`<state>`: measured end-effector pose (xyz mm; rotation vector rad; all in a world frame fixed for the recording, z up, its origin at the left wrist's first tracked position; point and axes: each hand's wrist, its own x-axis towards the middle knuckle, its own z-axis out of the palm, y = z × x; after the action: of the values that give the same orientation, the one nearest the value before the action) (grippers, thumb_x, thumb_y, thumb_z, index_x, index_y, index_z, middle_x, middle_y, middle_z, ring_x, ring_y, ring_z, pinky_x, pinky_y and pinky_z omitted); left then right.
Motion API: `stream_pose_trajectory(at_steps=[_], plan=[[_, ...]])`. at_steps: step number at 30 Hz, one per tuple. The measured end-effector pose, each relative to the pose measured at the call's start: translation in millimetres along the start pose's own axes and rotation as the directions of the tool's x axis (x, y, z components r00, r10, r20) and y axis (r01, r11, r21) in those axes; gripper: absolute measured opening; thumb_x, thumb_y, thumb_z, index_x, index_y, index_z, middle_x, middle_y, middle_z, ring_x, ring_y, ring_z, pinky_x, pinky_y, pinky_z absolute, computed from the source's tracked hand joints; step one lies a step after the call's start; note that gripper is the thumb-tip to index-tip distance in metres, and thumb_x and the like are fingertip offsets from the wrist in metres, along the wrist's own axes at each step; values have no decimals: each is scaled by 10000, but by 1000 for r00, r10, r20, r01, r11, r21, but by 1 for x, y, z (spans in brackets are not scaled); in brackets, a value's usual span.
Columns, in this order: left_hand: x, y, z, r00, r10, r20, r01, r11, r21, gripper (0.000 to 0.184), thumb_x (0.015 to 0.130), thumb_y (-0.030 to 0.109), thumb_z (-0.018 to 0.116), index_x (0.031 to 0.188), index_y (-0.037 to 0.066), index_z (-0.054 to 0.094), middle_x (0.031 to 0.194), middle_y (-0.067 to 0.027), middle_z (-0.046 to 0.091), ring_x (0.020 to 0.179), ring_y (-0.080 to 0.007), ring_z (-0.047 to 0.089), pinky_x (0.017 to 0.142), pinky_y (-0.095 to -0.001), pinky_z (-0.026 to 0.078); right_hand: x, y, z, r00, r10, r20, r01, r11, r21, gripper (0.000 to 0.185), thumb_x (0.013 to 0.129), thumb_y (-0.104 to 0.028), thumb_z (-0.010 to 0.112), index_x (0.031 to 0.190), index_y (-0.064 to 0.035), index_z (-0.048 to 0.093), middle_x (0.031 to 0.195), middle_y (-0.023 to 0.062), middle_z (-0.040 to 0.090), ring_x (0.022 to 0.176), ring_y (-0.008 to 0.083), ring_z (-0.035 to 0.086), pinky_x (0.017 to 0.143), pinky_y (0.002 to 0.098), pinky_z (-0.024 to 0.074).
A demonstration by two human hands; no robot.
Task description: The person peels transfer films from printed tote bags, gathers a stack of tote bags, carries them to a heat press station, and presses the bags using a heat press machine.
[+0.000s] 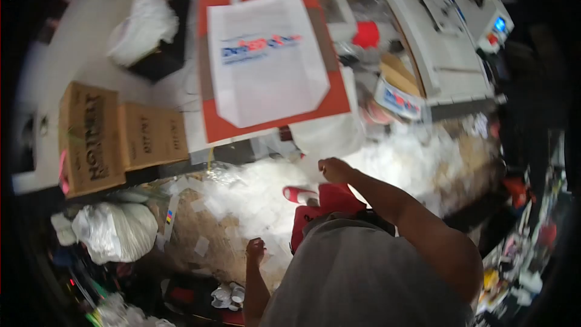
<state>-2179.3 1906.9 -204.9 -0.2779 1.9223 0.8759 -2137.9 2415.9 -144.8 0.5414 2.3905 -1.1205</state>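
Observation:
My right hand (334, 170) is held out in front of my body, its fingers curled closed, and nothing shows in it. It is close below a white sheet or bag (327, 135) that hangs over the table's front edge. Down at my left side, my left hand (255, 251) hangs low with its fingers curled in, also with nothing visible in them. A white tote bag (269, 60) with blue and red print lies flat on an orange-red board (215, 120) on the table. Neither hand touches the bag or the board.
Two cardboard boxes (92, 136) and a white bundle (143, 29) sit on the table's left part. An open printed carton (399, 98) is at right. White scraps (266, 184) cover the floor around my feet. A stuffed white sack (115, 232) stands at left.

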Motion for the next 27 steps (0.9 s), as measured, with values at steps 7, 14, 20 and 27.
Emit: stream_pose_trajectory(at_steps=[7, 14, 20, 27], plan=[[-27, 5, 7, 975, -217, 42, 211, 972, 105, 271, 887, 158, 606, 1110, 2, 603, 907, -110, 660, 753, -188, 654, 643, -326, 571, -8, 188, -1, 831, 453, -323, -544, 783, -302, 266, 805, -164, 557, 1035, -44, 617, 1083, 191, 606, 1000, 387, 598, 868, 469, 498], [-57, 41, 55, 969, -246, 0, 243, 955, 171, 258, 890, 150, 605, 1106, 9, 601, 892, -123, 652, 756, -184, 655, 639, -316, 565, 118, 220, -46, 733, 303, -609, -425, 903, -62, 417, 816, -338, 662, 1020, 20, 595, 993, 212, 612, 940, 386, 610, 855, 437, 513], [-57, 51, 111, 982, -180, 65, 170, 977, 132, 287, 911, 171, 599, 1138, -3, 577, 941, -142, 657, 800, -204, 675, 682, -319, 560, 201, 213, -48, 493, 813, -311, -732, 580, 356, 714, 795, -514, 680, 1156, 74, 495, 1134, 192, 630, 1048, 337, 632, 890, 401, 523], [-26, 105, 163, 981, -135, 140, 135, 991, 14, 317, 960, 222, 550, 1201, 17, 534, 1045, -135, 645, 877, -225, 666, 757, -357, 547, 193, 208, -25, 777, 623, -90, -325, 520, 790, 349, 827, -341, 656, 914, -4, 636, 784, 119, 651, 701, 209, 632, 666, 353, 497]])
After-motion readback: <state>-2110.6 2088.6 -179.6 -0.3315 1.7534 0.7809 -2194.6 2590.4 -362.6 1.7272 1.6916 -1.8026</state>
